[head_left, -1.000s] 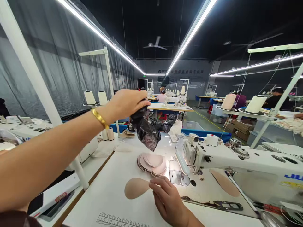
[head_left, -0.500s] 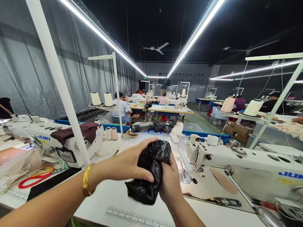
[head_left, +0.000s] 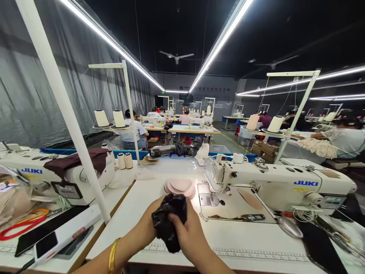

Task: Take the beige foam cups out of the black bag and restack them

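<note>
Both my hands are closed around a crumpled black plastic bag (head_left: pixel 169 220) low over the near edge of the white sewing table (head_left: pixel 242 236). My left hand (head_left: pixel 148 224), with a gold bangle on its wrist, grips the bag from the left. My right hand (head_left: pixel 188 230) wraps it from the right. Just beyond the bag lies a stack of pale pink foam cups (head_left: pixel 180 187), beside the needle plate of a white JUKI sewing machine (head_left: pixel 273 184).
To the left stand a second JUKI machine (head_left: pixel 65 173) with a brown cloth on it, red-handled scissors (head_left: pixel 19 224) and a phone (head_left: pixel 45 243). A white pole (head_left: pixel 65 114) rises at the table's left. Thread cones (head_left: pixel 124 160) and other workers at machines are further back.
My left hand brought the black bag down from high over the table to my right hand. Both hands have since squeezed it smaller and drawn it toward me. The single cup is out of sight.
</note>
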`<state>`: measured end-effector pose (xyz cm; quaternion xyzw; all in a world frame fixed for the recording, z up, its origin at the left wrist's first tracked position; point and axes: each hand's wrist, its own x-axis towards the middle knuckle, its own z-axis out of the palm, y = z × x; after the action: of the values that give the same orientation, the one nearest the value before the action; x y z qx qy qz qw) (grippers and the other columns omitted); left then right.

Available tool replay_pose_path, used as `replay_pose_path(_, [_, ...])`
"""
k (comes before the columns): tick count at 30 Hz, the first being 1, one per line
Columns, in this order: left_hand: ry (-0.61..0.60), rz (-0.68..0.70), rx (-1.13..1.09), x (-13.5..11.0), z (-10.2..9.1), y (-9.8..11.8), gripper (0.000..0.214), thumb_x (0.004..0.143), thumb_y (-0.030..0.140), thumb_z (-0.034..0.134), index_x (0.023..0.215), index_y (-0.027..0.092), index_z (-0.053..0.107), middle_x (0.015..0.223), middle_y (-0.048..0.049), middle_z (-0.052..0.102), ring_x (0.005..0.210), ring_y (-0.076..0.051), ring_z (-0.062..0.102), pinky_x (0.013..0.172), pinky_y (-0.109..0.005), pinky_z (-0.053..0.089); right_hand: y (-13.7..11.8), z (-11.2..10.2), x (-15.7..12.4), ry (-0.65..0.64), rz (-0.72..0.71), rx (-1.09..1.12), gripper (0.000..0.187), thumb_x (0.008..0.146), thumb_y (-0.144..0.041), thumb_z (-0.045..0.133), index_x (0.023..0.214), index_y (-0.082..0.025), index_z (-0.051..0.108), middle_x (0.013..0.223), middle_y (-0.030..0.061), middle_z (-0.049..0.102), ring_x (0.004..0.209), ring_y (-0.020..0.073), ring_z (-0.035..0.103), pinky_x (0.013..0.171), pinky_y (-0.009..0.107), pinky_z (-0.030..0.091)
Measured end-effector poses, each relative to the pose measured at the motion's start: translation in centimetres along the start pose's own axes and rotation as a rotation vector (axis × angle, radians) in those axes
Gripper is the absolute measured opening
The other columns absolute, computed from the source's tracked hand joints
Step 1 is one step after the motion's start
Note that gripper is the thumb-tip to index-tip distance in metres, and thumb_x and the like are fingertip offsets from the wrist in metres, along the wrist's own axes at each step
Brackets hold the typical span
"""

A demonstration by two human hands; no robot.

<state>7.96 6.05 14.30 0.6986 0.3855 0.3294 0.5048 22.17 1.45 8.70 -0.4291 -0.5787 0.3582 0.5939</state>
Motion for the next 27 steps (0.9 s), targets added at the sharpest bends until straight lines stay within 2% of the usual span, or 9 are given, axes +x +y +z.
replay_pose_path(3, [-0.117, -0.08, -0.032, -0.2, -0.3, -0.2, 0.031, 0.08, 0.037, 0.061, 0.104, 0.019, 0.071, 0.107, -0.0076, 0.078, 0.106, -0.031, 0.068, 0.094, -0.042, 0.054, 1.7, -1.6, -0.7, -0.094, 0.027, -0.023, 0.044, 0.098, -0.044, 0.062, 0.138, -0.027, 0.056, 0.122, 0.0074, 0.07, 0.115, 0.0262, 0.066, 0.1, 0.04, 0.052])
replay_pose_path(6, [0.106, 0.113, 0.072, 3.5, -2.2, 1.6, 0.04, 0.082, 0.048, 0.063, 0.107, 0.017, 0.072, 0.112, -0.0116, 0.078, 0.108, -0.033, 0.067, 0.097, -0.045, 0.053, 4.1, -4.9, -0.4, -0.041, 0.078, -0.122, 0.062, 0.1, -0.054, 0.056, 0.154, -0.028, 0.042, 0.114, 0.0081, 0.069, 0.101, 0.0247, 0.067, 0.087, 0.038, 0.055])
replay_pose_path(8, [0.211, 0.219, 0.102, 7.7, -3.9, 3.0, 0.057, 0.08, 0.058, 0.065, 0.121, 0.018, 0.067, 0.128, -0.013, 0.073, 0.121, -0.033, 0.062, 0.107, -0.044, 0.048, 6.2, -7.3, 0.1, 0.084, 0.091, -0.244, 0.061, 0.1, -0.059, 0.05, 0.15, -0.023, 0.046, 0.105, 0.008, 0.068, 0.089, 0.0239, 0.066, 0.078, 0.037, 0.054])
replay_pose_path(11, [0.29, 0.204, 0.189, 14.0, -6.4, 3.7, 0.073, 0.083, 0.064, 0.063, 0.14, 0.018, 0.056, 0.13, -0.0166, 0.071, 0.12, -0.033, 0.063, 0.102, -0.045, 0.052, 9.5, -9.7, 0.6, 0.162, 0.149, -0.333, 0.057, 0.097, -0.064, 0.049, 0.131, -0.019, 0.058, 0.091, 0.0064, 0.066, 0.076, 0.024, 0.063, 0.071, 0.038, 0.052])
replay_pose_path(14, [0.364, 0.147, 0.37, 16.7, -7.2, 2.1, 0.09, 0.08, 0.052, 0.07, 0.155, 0.014, 0.038, 0.142, -0.0256, 0.061, 0.134, -0.041, 0.055, 0.112, -0.056, 0.042, 11.6, -10.7, 0.7, 0.151, 0.223, -0.303, 0.048, 0.097, -0.063, 0.046, 0.114, -0.021, 0.063, 0.079, 0.0037, 0.062, 0.07, 0.0245, 0.061, 0.066, 0.037, 0.051])
replay_pose_path(17, [0.302, 0.2, 0.572, 15.1, -5.2, -0.9, 0.092, 0.081, 0.039, 0.069, 0.16, 0.012, 0.03, 0.159, -0.0281, 0.043, 0.149, -0.044, 0.037, 0.122, -0.062, 0.022, 12.1, -10.8, 0.8, 0.141, 0.161, -0.359, 0.039, 0.1, -0.055, 0.045, 0.106, -0.022, 0.066, 0.09, 0.0074, 0.065, 0.077, 0.0264, 0.063, 0.072, 0.04, 0.051])
replay_pose_path(21, [0.004, 0.287, 0.742, 11.1, 0.4, -4.9, 0.08, 0.065, 0.027, 0.083, 0.14, 0.024, 0.058, 0.147, -0.016, 0.059, 0.141, -0.043, 0.044, 0.119, -0.064, 0.025, 11.7, -10.8, 1.1, 0.109, 0.117, -0.429, 0.029, 0.1, -0.043, 0.048, 0.104, -0.023, 0.067, 0.093, 0.0086, 0.066, 0.084, 0.0283, 0.064, 0.077, 0.042, 0.051])
replay_pose_path(24, [-0.055, 0.327, 0.799, 10.3, 4.1, -7.0, 0.049, 0.066, 0.012, 0.077, 0.113, 0.021, 0.068, 0.141, -0.0161, 0.059, 0.135, -0.042, 0.046, 0.117, -0.064, 0.025, 11.6, -10.7, 1.1, 0.112, 0.091, -0.436, 0.025, 0.1, -0.04, 0.049, 0.104, -0.023, 0.067, 0.095, 0.0081, 0.066, 0.085, 0.0274, 0.063, 0.077, 0.041, 0.049])
replay_pose_path(27, [-0.048, 0.332, 0.782, 11.1, 5.8, -7.3, 0.019, 0.072, 0.003, 0.063, 0.081, 0.019, 0.062, 0.134, -0.0169, 0.06, 0.129, -0.04, 0.047, 0.114, -0.062, 0.027, 11.5, -10.7, 1.0, 0.16, 0.085, -0.399, 0.026, 0.101, -0.04, 0.048, 0.099, -0.023, 0.067, 0.091, 0.0065, 0.065, 0.081, 0.0257, 0.062, 0.075, 0.039, 0.047])
